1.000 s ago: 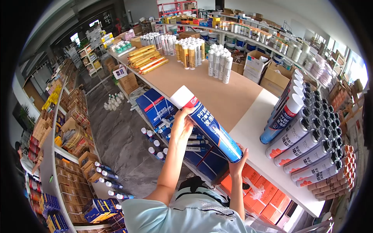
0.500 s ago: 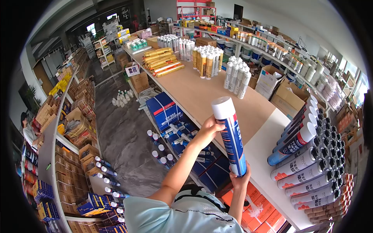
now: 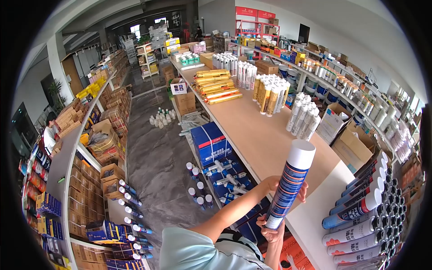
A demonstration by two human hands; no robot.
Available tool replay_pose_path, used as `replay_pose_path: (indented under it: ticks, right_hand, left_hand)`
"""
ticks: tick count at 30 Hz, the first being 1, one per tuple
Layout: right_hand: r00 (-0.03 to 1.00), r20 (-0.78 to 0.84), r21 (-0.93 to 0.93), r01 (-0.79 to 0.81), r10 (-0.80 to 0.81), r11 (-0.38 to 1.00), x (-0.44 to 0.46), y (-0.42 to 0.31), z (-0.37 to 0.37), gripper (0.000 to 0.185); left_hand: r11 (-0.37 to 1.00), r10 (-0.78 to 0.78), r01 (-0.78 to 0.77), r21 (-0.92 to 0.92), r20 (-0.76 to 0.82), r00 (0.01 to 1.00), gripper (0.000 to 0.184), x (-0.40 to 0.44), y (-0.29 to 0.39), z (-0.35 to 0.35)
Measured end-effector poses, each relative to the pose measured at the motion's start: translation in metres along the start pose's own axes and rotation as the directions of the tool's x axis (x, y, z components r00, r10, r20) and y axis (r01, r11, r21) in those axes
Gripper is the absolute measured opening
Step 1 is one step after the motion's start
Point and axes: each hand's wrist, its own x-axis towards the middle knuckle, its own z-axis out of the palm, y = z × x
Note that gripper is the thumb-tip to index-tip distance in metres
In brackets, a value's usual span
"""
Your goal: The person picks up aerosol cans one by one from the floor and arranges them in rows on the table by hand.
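Two hands (image 3: pixel 284 206) grip one blue can (image 3: pixel 290 184) with a white cap, fingers curled around its body.

You hold one can (image 3: pixel 289 191); six floor cans (image 3: pixel 200 185) at your eleven o'clock; two open cartons (image 3: pixel 352 145) at two o'clock; one person (image 3: pixel 50 135) at ten o'clock.

A pale aqua top (image 3: pixel 227 255) with a dark strip (image 3: pixel 238 236), its loose short sleeve (image 3: pixel 185 248) leaving the forearm (image 3: pixel 236 208) bare.
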Motion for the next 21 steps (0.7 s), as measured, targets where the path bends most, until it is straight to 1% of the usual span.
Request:
replay_pose_path:
  ticks: [2, 4, 6, 7, 8, 9, 10, 12, 13, 14, 16, 17, 18, 20, 21]
  right_hand:
    - [1.000, 0.016, 0.019, -0.015, 0.015, 1.000, 0.003, 0.002, -0.001, 0.065]
    - [0.999, 0.029, 0.067, -0.022, 0.020, 0.998, 0.005, 0.001, -0.001, 0.065]
    - [0.999, 0.039, 0.065, -0.008, 0.005, 0.998, 0.006, -0.001, 0.000, 0.064]
    - [0.999, 0.026, 0.057, 0.029, -0.030, 0.998, 0.006, -0.004, -0.002, 0.063]
    - [0.998, 0.015, 0.048, 0.067, -0.068, 0.997, 0.006, -0.008, -0.003, 0.063]
    - [0.998, 0.041, 0.054, 0.051, -0.054, 0.997, 0.005, -0.009, -0.001, 0.063]
    - [0.996, 0.046, 0.059, 0.072, -0.075, 0.996, 0.006, -0.011, 0.000, 0.063]
    - [0.992, 0.048, -0.170, 0.123, -0.117, 0.978, 0.005, -0.013, 0.002, 0.066]
    - [0.979, 0.028, -0.296, 0.201, -0.201, 0.934, 0.006, -0.015, -0.003, 0.072]
    - [0.967, 0.022, -0.379, 0.243, -0.254, 0.893, 0.003, -0.018, -0.006, 0.077]
    - [0.917, -0.022, -0.645, 0.292, -0.399, 0.706, 0.002, -0.012, 0.008, 0.079]
    - [0.900, 0.022, -0.745, 0.305, -0.435, 0.593, -0.001, -0.022, -0.005, 0.082]
    - [0.865, 0.048, -0.806, 0.328, -0.500, 0.492, -0.005, -0.019, -0.001, 0.079]
    - [0.764, 0.172, -0.922, 0.347, -0.622, 0.171, -0.008, -0.017, -0.005, 0.075]
    - [0.723, 0.237, -0.953, 0.302, -0.649, -0.012, -0.010, -0.015, -0.005, 0.069]
  left_hand:
    - [0.990, -0.137, 0.138, 0.028, -0.033, 0.990, 0.109, 0.000, 0.005, -0.004]
    - [0.974, -0.213, 0.219, 0.055, -0.097, 0.972, 0.104, 0.009, 0.016, 0.004]
    - [0.978, -0.123, 0.156, 0.135, -0.226, 0.966, 0.101, 0.012, 0.013, 0.009]
    - [0.979, -0.125, 0.156, 0.129, -0.219, 0.968, 0.101, 0.012, 0.011, 0.009]
    - [0.989, -0.077, 0.107, 0.105, -0.254, 0.964, 0.099, 0.014, 0.007, 0.009]
    - [0.995, -0.033, 0.058, 0.079, -0.288, 0.957, 0.098, 0.018, 0.006, 0.012]
    - [0.996, -0.044, 0.064, 0.062, -0.276, 0.960, 0.098, 0.020, 0.007, 0.014]
    - [0.981, 0.034, 0.040, 0.191, -0.367, 0.930, 0.092, 0.024, 0.015, 0.021]
    - [0.972, 0.031, 0.071, 0.224, -0.420, 0.907, 0.085, 0.027, 0.021, 0.031]
    - [0.978, 0.004, 0.082, 0.193, -0.407, 0.913, 0.085, 0.030, 0.024, 0.039]
    - [0.904, 0.121, 0.144, 0.403, -0.562, 0.818, 0.079, 0.037, 0.026, 0.052]
    - [0.874, 0.128, 0.191, 0.446, -0.592, 0.796, 0.075, 0.039, 0.027, 0.056]
    - [0.840, 0.134, 0.240, 0.487, -0.615, 0.777, 0.071, 0.042, 0.028, 0.060]
    - [0.814, 0.225, 0.240, 0.528, -0.669, 0.708, 0.063, 0.051, 0.029, 0.068]
    - [0.771, 0.279, 0.261, 0.580, -0.677, 0.681, 0.059, 0.053, 0.027, 0.066]
